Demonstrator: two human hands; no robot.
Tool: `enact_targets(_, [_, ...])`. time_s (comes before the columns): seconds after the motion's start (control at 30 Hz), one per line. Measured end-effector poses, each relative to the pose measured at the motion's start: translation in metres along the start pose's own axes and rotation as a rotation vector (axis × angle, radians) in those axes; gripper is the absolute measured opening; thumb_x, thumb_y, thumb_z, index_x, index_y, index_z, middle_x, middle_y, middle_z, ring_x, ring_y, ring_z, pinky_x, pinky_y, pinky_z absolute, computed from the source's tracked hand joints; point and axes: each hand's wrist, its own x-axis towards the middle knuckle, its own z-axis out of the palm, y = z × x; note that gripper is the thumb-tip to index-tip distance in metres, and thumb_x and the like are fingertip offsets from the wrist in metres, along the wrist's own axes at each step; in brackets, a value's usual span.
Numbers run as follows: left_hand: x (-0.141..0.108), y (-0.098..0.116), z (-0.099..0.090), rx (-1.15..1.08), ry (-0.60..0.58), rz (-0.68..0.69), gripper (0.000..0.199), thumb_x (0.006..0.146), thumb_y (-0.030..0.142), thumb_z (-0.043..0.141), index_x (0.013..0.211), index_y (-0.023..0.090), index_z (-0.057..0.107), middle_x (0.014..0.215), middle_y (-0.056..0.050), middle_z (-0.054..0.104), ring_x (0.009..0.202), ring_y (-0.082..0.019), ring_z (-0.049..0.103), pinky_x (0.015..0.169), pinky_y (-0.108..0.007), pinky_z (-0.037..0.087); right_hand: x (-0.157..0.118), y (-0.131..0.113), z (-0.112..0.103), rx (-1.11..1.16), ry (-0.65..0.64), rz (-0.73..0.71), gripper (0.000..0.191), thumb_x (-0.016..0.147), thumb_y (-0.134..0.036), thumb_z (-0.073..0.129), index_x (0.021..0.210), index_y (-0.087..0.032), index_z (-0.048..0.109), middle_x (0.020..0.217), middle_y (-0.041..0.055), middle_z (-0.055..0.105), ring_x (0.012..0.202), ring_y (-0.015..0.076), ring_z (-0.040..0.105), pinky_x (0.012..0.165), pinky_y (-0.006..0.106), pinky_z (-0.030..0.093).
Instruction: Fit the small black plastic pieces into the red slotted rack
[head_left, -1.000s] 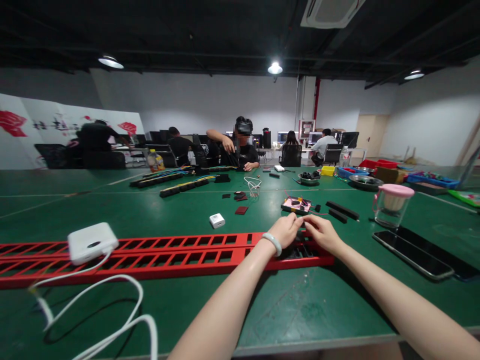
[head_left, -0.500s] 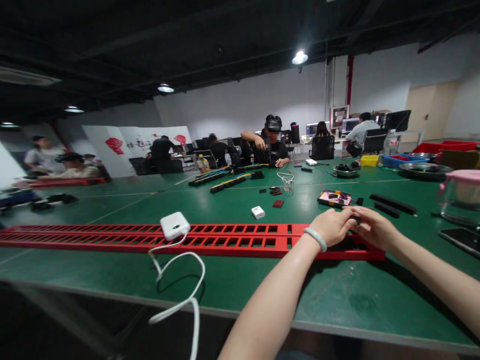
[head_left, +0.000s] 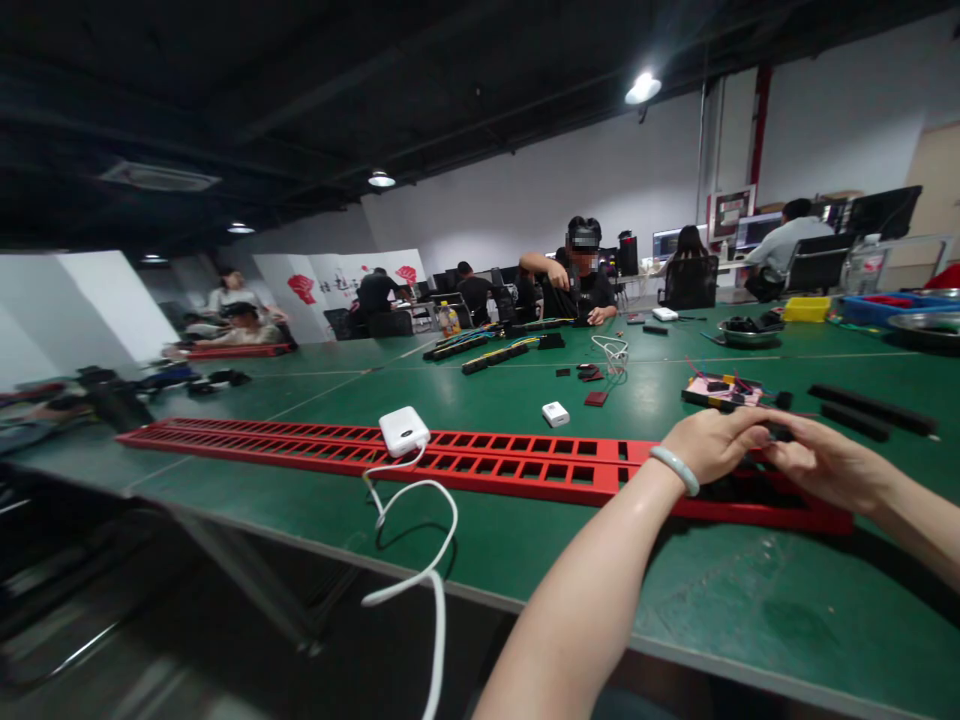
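Both hands meet above the right end of a long red slotted frame [head_left: 517,472] lying along the table. My left hand [head_left: 716,443], with a pale bangle at the wrist, is closed with its fingertips on a small black piece [head_left: 778,432]. From the other side my right hand [head_left: 829,462] pinches that same piece. Fingers cover most of it, so its exact kind cannot be made out. Beneath the hands, dark parts sit inside the frame's end, partly hidden. Just behind them lies a pink-topped board with wires [head_left: 724,388].
A white box-shaped device [head_left: 403,430] with a white cable [head_left: 442,620] rests on the frame. Behind it lie a white adapter [head_left: 556,414], black bars [head_left: 870,408] and a metal bowl [head_left: 750,330]. Across the green table [head_left: 315,540] sits a co-worker [head_left: 581,280].
My view has turned left, so the table and objects appear shifted to the right. Both hands stay together over the frame's end, still on the small black piece.
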Motion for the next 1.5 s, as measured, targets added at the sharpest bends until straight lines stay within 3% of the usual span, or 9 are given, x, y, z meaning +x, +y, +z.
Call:
enact_targets(0.13, [-0.002,-0.006,-0.002,0.051,-0.033,-0.076,0.041,0.089,0.040,0.024,0.127,0.026,0.031,0.105,-0.004,0.056,0.095,-0.019,0.054,0.080,-0.029,0.041,0.006,0.001,-0.005,-0.028,-0.001,-0.002,0.029,0.070,-0.025,0.060,0.100,-0.025,0.060,0.104,0.0016,0.060,0.083,0.0120,0.060,0.073,0.013,0.050])
enact_targets(0.27, [-0.006,-0.023,-0.004,0.193,-0.065,-0.264,0.046,0.087,0.049,0.020,0.127,0.028,0.029,0.099,-0.005,0.059,0.091,-0.022,0.056,0.075,-0.032,0.043,0.011,-0.002,-0.012,-0.155,0.018,-0.058,0.028,0.069,-0.031,0.061,0.096,-0.025,0.060,0.105,0.0031,0.059,0.087,0.0148,0.058,0.072,0.018,0.051])
enact_targets(0.43, [-0.007,-0.047,-0.005,0.330,-0.119,-0.466,0.040,0.084,0.049,0.033,0.112,0.024,0.046,0.094,-0.008,0.060,0.087,-0.023,0.057,0.072,-0.030,0.044,0.005,-0.020,-0.002,-0.592,-0.107,0.005,0.038,0.056,-0.031,0.071,0.089,-0.017,0.058,0.084,0.0050,0.062,0.076,0.0177,0.058,0.070,0.028,0.048])
enact_targets(0.7, [0.005,-0.073,-0.004,0.342,-0.077,-0.466,0.039,0.082,0.051,0.033,0.100,0.023,0.054,0.085,-0.006,0.061,0.079,-0.020,0.058,0.068,-0.027,0.044,0.006,-0.041,0.012,-0.984,-0.153,-0.036,0.042,0.050,-0.038,0.072,0.079,-0.013,0.054,0.072,0.0019,0.058,0.063,0.0125,0.053,0.058,0.024,0.042])
enact_targets(0.97, [0.007,-0.074,-0.002,0.370,-0.134,-0.444,0.037,0.081,0.050,0.034,0.094,0.025,0.058,0.088,-0.005,0.062,0.082,-0.020,0.057,0.069,-0.027,0.044,0.007,-0.036,0.014,-1.311,-0.179,-0.132,0.046,0.048,-0.044,0.071,0.079,-0.013,0.056,0.071,0.0003,0.054,0.062,0.0114,0.047,0.053,0.022,0.035])
enact_targets(1.5, [0.010,-0.067,-0.006,0.394,-0.199,-0.484,0.038,0.078,0.050,0.037,0.090,0.024,0.062,0.090,-0.005,0.061,0.083,-0.019,0.057,0.072,-0.025,0.043,0.008,-0.035,0.019,-1.481,-0.248,-0.186,0.043,0.052,-0.045,0.068,0.082,-0.015,0.059,0.069,0.0003,0.052,0.061,0.0108,0.046,0.051,0.021,0.032])
